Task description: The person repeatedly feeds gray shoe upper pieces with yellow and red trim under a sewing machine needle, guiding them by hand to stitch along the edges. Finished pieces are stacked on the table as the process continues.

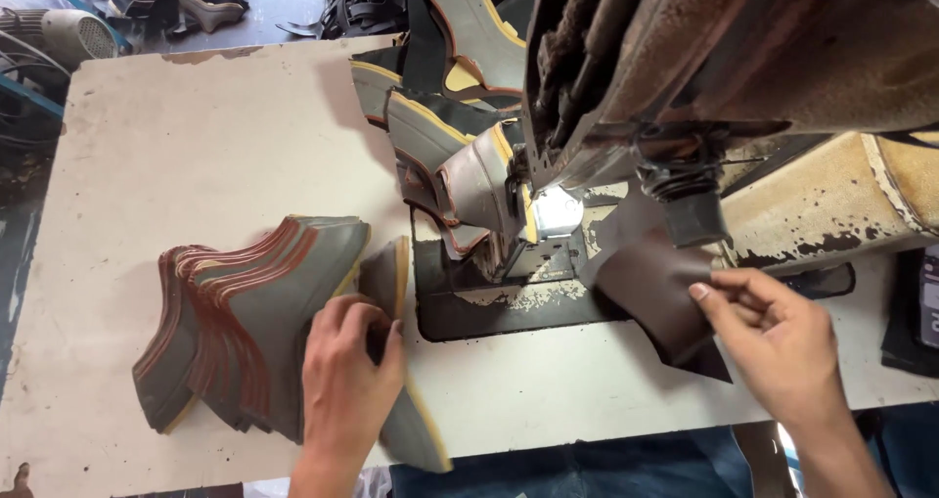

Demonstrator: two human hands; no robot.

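The left hand (347, 371) pressed, fingers curled, on a grey shoe piece (396, 361), just right of a fanned stack (245, 322). The right hand (773, 337) pinched a brown leather piece (650, 288) below the sewing machine (685, 77).

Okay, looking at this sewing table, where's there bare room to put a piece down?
The widest bare patch of the table lies at the far left, above the stack of cut pieces. A narrower strip runs along the near edge, between the left hand and the right hand. It is crowded around the sewing machine and the sewn pieces behind its needle.
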